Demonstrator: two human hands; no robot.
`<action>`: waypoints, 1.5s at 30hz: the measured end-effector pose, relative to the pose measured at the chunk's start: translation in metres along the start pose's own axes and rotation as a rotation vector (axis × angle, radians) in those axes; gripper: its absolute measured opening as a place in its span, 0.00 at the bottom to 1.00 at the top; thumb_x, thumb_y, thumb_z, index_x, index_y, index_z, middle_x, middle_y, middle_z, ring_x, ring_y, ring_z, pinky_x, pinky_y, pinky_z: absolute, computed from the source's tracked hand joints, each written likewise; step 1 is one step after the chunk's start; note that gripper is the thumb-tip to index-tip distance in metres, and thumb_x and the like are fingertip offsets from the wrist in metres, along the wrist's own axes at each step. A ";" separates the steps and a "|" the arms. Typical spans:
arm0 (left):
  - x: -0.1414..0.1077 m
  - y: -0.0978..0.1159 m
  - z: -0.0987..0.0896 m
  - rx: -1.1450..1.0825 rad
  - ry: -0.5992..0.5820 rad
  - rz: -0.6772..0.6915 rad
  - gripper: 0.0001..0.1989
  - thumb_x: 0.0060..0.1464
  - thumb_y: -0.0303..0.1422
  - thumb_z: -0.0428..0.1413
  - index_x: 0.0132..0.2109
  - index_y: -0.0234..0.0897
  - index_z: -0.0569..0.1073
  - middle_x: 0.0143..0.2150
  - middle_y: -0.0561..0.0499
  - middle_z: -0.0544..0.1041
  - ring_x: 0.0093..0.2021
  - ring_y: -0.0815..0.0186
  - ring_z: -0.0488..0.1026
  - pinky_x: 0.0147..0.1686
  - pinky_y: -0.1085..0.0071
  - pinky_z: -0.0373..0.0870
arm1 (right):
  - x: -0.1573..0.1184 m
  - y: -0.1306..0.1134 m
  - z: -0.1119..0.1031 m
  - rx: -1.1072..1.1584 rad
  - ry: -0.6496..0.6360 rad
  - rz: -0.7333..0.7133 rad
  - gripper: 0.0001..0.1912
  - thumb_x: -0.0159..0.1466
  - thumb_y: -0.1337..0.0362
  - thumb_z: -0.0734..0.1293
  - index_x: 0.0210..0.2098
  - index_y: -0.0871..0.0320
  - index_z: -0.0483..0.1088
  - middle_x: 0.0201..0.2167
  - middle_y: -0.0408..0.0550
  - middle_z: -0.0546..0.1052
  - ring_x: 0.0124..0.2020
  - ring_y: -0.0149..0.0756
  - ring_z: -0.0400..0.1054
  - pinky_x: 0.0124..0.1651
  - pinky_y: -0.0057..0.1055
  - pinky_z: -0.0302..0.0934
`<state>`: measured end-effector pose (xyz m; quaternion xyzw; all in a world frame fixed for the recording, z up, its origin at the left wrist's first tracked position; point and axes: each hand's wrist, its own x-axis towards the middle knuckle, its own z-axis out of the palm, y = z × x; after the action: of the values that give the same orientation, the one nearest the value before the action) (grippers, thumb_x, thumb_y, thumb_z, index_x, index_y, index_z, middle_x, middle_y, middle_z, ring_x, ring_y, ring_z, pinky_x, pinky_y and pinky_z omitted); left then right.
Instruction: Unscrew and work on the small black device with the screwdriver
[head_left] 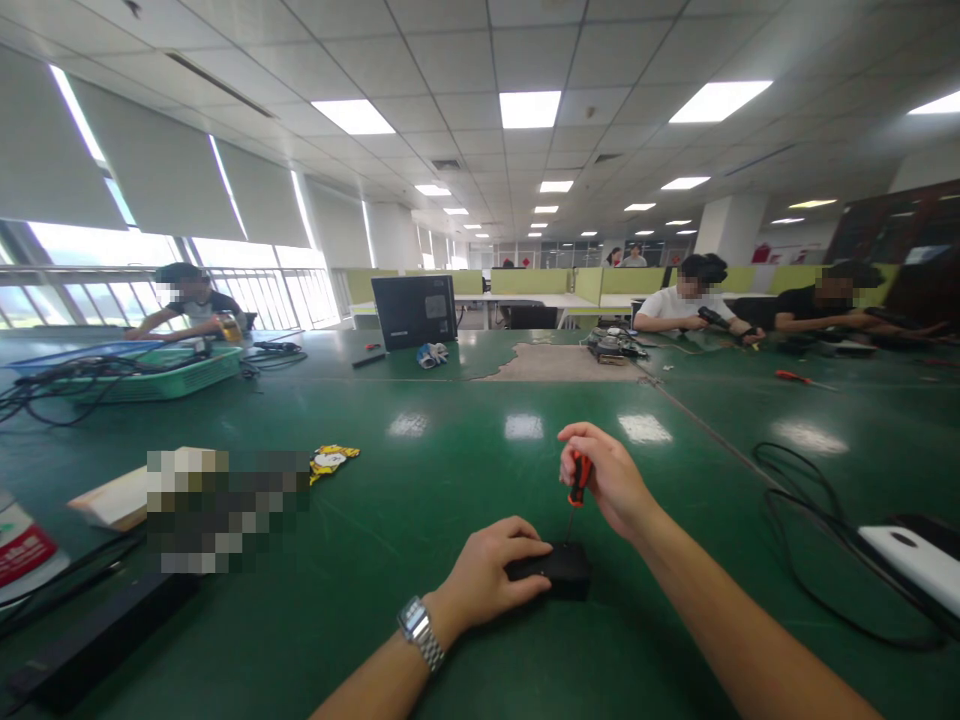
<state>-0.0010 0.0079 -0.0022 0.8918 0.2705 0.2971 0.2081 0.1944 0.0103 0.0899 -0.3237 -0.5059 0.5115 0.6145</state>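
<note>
Green table [285,620]; basket [176,378] holds cables [112,362] (right hand [604,475] grips screwdriver [579,480]).

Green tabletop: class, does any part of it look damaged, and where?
Yes. Toward the far side of the green tabletop, a pale patch with a ragged edge interrupts the green, as if the surface covering had torn away.

We can read no text: markings on the red-and-white bottle label [28,552] around nine o'clock and the black rectangular case [415,312] near twelve are unclear.
</note>
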 end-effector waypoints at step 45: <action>0.014 -0.010 0.009 0.093 0.069 0.018 0.14 0.57 0.38 0.59 0.50 0.43 0.76 0.48 0.49 0.74 0.46 0.61 0.73 0.49 0.68 0.69 | 0.031 0.003 0.003 -0.301 0.076 -0.070 0.10 0.53 0.57 0.67 0.25 0.58 0.70 0.21 0.43 0.75 0.23 0.32 0.67 0.28 0.28 0.60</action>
<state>0.0105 0.0221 -0.0088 0.8921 0.2830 0.3165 0.1545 0.1901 0.0399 0.0971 -0.4133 -0.5642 0.3957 0.5952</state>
